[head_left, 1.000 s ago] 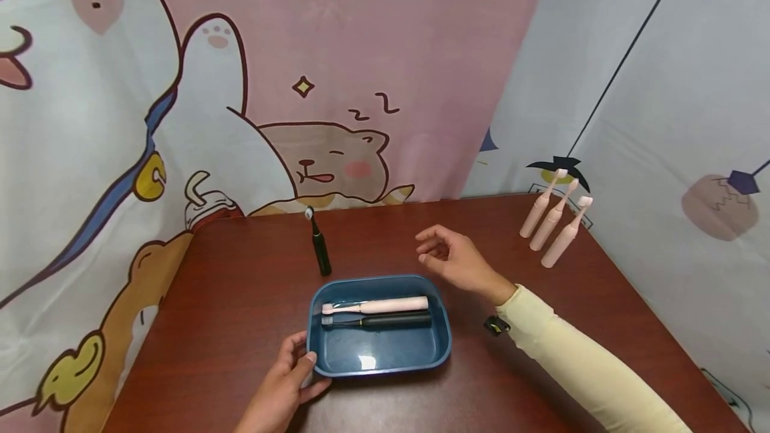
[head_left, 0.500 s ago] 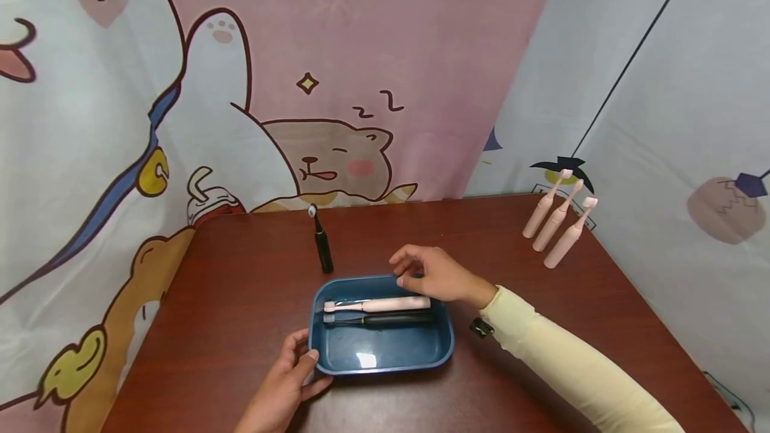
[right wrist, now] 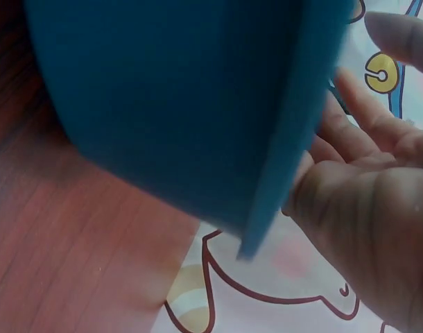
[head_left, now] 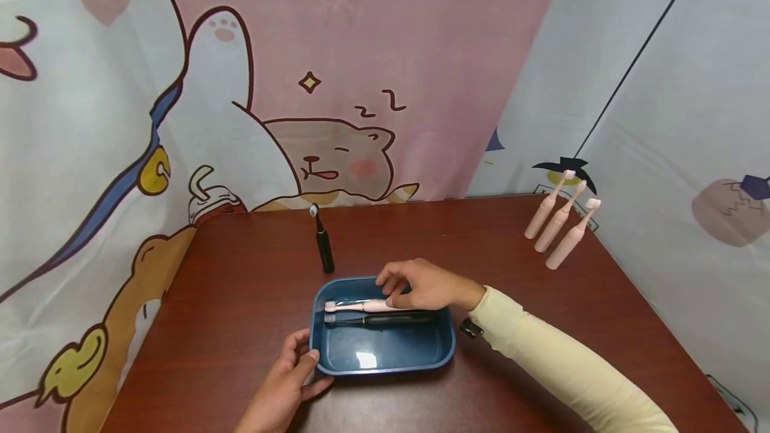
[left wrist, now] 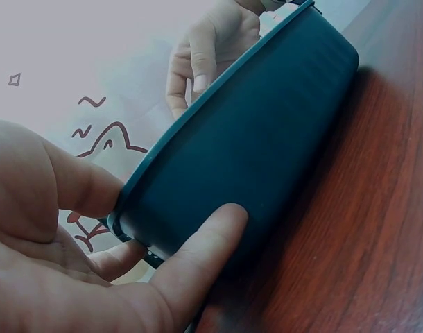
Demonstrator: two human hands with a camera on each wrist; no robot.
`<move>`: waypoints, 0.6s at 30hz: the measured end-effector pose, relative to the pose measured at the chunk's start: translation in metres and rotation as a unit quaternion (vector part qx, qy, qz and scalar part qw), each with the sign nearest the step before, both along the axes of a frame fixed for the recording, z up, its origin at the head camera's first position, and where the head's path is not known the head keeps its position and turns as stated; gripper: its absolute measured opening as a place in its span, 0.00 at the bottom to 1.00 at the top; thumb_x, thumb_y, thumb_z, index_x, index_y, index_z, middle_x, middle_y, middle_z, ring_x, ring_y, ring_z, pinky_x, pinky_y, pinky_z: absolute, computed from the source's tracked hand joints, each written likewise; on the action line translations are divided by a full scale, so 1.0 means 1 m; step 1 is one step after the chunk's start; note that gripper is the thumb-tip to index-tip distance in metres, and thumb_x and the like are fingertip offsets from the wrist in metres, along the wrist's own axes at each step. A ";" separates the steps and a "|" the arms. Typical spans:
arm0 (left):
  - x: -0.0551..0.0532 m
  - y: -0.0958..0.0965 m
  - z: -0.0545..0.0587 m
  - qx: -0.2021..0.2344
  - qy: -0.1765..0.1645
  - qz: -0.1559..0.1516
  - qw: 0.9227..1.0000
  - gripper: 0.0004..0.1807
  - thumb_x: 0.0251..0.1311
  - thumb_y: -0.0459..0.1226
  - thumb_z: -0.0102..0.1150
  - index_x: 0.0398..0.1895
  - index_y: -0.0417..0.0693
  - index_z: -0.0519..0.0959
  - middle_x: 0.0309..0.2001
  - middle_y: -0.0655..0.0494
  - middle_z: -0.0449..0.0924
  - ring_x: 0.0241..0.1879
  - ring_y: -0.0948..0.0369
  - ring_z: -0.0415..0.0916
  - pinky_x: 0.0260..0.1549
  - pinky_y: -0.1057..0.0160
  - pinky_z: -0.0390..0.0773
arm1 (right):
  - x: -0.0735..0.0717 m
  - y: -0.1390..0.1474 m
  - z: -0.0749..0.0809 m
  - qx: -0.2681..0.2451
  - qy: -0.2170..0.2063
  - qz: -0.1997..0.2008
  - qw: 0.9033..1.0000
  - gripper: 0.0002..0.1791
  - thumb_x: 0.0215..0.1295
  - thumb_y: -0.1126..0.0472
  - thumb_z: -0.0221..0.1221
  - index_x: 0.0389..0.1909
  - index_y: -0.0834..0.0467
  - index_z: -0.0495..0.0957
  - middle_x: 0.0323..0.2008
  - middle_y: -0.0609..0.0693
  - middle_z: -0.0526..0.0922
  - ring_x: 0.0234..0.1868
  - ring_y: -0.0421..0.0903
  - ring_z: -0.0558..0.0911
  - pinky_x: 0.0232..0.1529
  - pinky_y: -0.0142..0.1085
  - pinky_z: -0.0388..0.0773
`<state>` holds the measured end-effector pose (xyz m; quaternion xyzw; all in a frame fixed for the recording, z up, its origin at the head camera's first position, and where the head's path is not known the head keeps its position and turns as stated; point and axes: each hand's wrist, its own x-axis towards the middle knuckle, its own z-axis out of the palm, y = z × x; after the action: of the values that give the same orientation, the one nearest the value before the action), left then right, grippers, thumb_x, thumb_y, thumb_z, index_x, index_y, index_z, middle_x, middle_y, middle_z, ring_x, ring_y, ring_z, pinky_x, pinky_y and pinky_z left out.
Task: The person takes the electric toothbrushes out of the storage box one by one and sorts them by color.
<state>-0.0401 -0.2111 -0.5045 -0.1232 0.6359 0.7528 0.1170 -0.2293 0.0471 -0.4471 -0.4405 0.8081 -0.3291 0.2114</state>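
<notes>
A blue plastic storage bin (head_left: 385,371) sits on the table in the head view. Inside it lie a pink electric toothbrush (head_left: 361,307) and, just below that, a black electric toothbrush (head_left: 385,319), both with heads to the left. My left hand (head_left: 285,376) grips the bin's left end; the left wrist view has its fingers (left wrist: 204,253) on the wall and rim. Over the bin's right back part is my right hand (head_left: 424,284), fingers loosely bent, covering the pink toothbrush's handle end. Whether it touches that handle is hidden, as the bin wall (right wrist: 177,90) blocks the right wrist view.
Behind the bin a second black electric toothbrush (head_left: 325,246) stands upright on the table (head_left: 240,286). Several pink toothbrushes stand in a row at the back right, the nearest one (head_left: 568,242) toward me. A printed cloth (head_left: 445,85) hangs along the table's back.
My right hand has moved left and toward me, from beside the bin's back right corner to above the pink toothbrush's handle. The left hand has stayed on the bin.
</notes>
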 end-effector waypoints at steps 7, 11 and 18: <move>-0.001 0.000 0.000 0.002 -0.001 0.004 1.000 0.26 0.77 0.36 0.38 0.72 0.42 0.47 0.69 0.33 0.50 0.63 0.44 0.65 0.50 0.42 0.81 | 0.001 -0.005 -0.002 0.033 -0.006 0.017 0.999 0.21 0.66 0.53 0.62 0.58 0.56 0.76 0.49 0.52 0.85 0.46 0.36 0.83 0.54 0.42 0.82; 0.000 0.000 0.000 0.011 0.007 0.001 1.000 0.26 0.76 0.35 0.39 0.72 0.42 0.47 0.69 0.33 0.51 0.62 0.45 0.66 0.51 0.42 0.81 | 0.002 -0.007 -0.004 0.052 -0.011 0.021 0.998 0.22 0.67 0.51 0.62 0.58 0.54 0.75 0.49 0.51 0.85 0.47 0.36 0.83 0.54 0.39 0.81; 0.001 0.000 0.000 0.015 0.012 -0.003 1.000 0.26 0.76 0.35 0.40 0.72 0.42 0.47 0.69 0.34 0.50 0.63 0.45 0.65 0.51 0.42 0.80 | 0.004 -0.010 -0.001 0.065 -0.008 0.026 0.998 0.23 0.65 0.50 0.63 0.59 0.53 0.75 0.51 0.50 0.84 0.48 0.37 0.82 0.54 0.40 0.81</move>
<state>-0.0390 -0.2114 -0.5041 -0.1108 0.6261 0.7634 0.1133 -0.2256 0.0366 -0.4482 -0.4438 0.8143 -0.2739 0.2548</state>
